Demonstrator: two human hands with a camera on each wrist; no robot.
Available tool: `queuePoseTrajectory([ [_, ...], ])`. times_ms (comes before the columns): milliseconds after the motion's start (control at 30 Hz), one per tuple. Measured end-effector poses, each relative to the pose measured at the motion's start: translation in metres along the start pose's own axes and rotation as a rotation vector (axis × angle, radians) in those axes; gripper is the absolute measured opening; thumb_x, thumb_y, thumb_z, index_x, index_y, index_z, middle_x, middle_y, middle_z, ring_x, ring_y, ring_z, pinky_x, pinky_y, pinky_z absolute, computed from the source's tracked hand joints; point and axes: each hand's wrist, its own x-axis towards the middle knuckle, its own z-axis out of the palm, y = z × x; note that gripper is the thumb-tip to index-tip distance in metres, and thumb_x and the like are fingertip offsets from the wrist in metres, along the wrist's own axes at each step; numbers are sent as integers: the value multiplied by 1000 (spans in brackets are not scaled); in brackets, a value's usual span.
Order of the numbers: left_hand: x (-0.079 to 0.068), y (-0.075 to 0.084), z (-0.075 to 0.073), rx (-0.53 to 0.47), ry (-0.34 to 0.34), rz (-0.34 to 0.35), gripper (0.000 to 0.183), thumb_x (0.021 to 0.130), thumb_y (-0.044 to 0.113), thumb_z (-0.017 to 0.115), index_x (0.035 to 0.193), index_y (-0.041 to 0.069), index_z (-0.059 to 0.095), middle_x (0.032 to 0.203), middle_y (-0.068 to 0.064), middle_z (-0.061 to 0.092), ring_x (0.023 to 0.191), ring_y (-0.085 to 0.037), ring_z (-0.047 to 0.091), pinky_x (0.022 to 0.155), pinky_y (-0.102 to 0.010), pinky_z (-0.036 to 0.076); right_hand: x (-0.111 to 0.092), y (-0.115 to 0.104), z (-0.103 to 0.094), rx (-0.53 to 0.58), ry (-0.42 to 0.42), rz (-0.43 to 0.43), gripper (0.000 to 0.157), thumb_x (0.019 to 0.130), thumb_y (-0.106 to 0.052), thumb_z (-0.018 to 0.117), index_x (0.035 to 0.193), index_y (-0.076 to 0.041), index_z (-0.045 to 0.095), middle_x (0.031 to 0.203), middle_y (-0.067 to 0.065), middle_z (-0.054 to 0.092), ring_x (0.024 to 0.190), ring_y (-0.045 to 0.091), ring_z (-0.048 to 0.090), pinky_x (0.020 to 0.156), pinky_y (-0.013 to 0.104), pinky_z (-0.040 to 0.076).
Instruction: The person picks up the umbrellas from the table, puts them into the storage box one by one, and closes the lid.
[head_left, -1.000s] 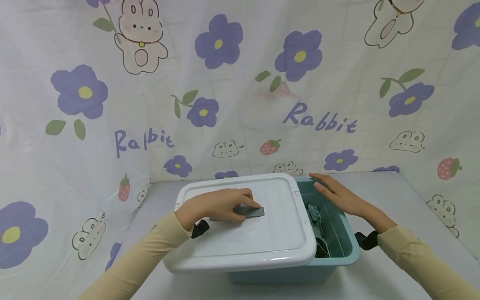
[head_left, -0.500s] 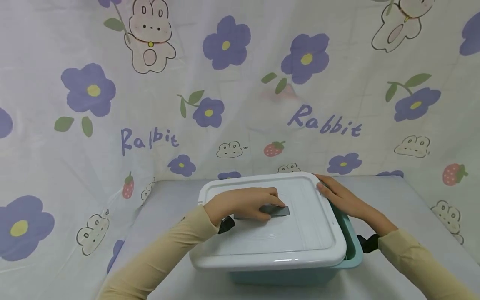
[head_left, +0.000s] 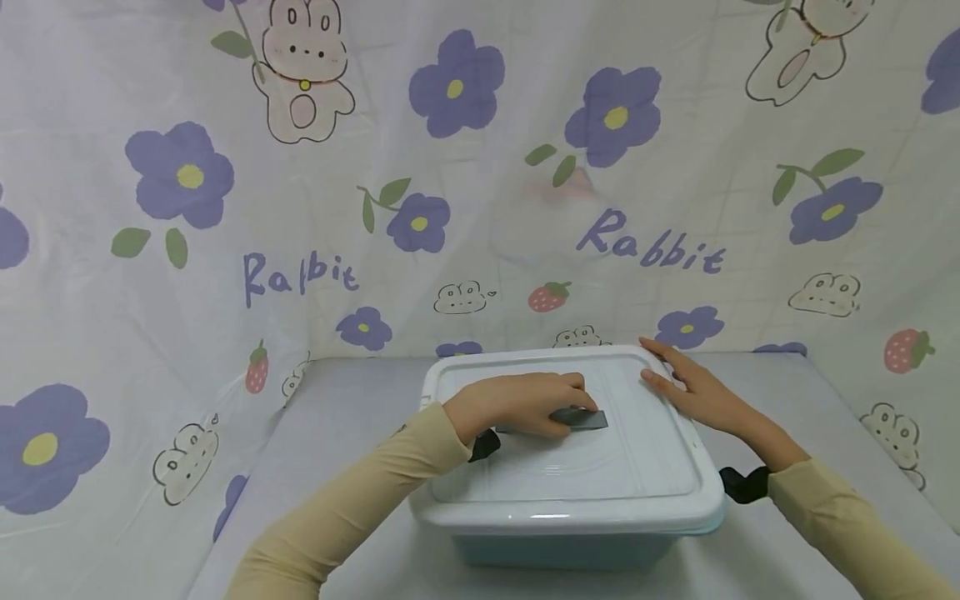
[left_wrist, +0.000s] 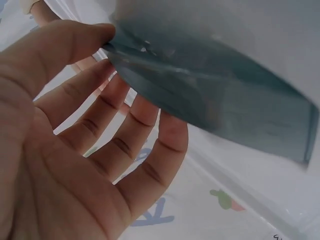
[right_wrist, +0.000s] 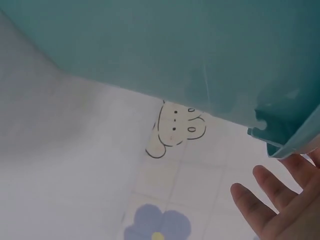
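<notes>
My left hand [head_left: 525, 402] pinches the grey handle [head_left: 591, 419] in the middle of a white plastic lid [head_left: 592, 475]. In the left wrist view, thumb and fingers meet at the edge of that blue-grey handle [left_wrist: 235, 95]. Beneath the lid is a teal storage box [head_left: 562, 552], whose top is covered and whose contents are hidden. My right hand [head_left: 705, 396] rests at the far right corner of the lid with its fingers extended. From the right wrist, the teal side wall [right_wrist: 140, 45] shows, and the fingers of the right hand [right_wrist: 285, 205] spread near its rim.
The box stands on a light grey table [head_left: 360, 417]. Behind it hangs a white curtain [head_left: 495, 208] printed with purple flowers, rabbits and strawberries. A black strap [head_left: 744, 485] sits on the right wrist.
My left hand has slid the lid rightward across the box, covering the opening that showed dark items inside. My right hand has shifted slightly right, from the box rim to the lid's corner.
</notes>
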Motion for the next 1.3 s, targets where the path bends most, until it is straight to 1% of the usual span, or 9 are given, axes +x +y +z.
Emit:
queuePoseTrajectory([
  [267,5,-1,-3,13,-2,-12,41,89,15,59,130,12,54,116,-3,53,106,-11,53,89,-17,39,1,0,-4,-40,26,-42,55,98,-25,44,145,-3,27,144,26,33,123,46,40,90,62,39],
  [467,-3,-10,-3,4,21,-50,42,89,29,62,129,18,56,116,1,54,103,-9,52,86,-18,40,-3,-1,-5,-44,59,-73,50,97,-17,46,141,2,31,141,27,35,124,47,38,91,63,37],
  [567,-17,-22,0,-13,51,-107,45,89,38,60,130,20,55,121,2,53,108,-10,50,91,-21,41,-5,-1,-2,-35,60,-78,49,97,-16,45,141,3,32,141,26,36,124,46,40,90,62,38],
  [667,-38,-39,4,-43,89,-207,47,90,43,55,131,20,53,129,1,50,118,-13,47,99,-28,38,-7,0,2,-33,69,-83,49,97,-15,45,140,3,32,140,27,37,123,46,40,89,62,39],
  [833,-79,-67,19,-125,146,-324,53,90,39,56,135,13,49,139,-6,44,130,-22,38,108,-36,29,-10,2,6,-48,84,-77,49,97,-16,44,142,2,31,141,25,36,123,44,41,89,60,40],
  [933,-97,-79,32,-166,196,-329,58,89,40,58,138,12,43,145,-8,36,136,-27,28,112,-41,21,-11,2,9,-59,92,-65,49,98,-17,43,143,0,30,142,24,35,123,44,40,90,61,39],
  [1067,-111,-88,50,-194,313,-350,70,89,48,54,145,13,31,153,-9,21,141,-29,16,113,-47,15,-11,3,11,-136,105,-61,47,99,-20,42,143,-10,34,146,21,30,129,46,31,94,66,30],
  [1167,-116,-94,66,-268,411,-385,77,89,52,51,148,15,19,156,-3,11,143,-26,10,113,-47,15,-9,4,13,-177,100,-83,44,99,-20,40,143,-15,36,148,20,27,132,47,25,96,69,24],
  [1300,-116,-99,90,-418,538,-403,78,89,53,51,149,22,14,156,8,7,143,-18,6,112,-49,15,-8,6,16,-140,89,-119,43,100,-17,37,142,-12,36,147,22,28,131,49,24,97,68,22],
])
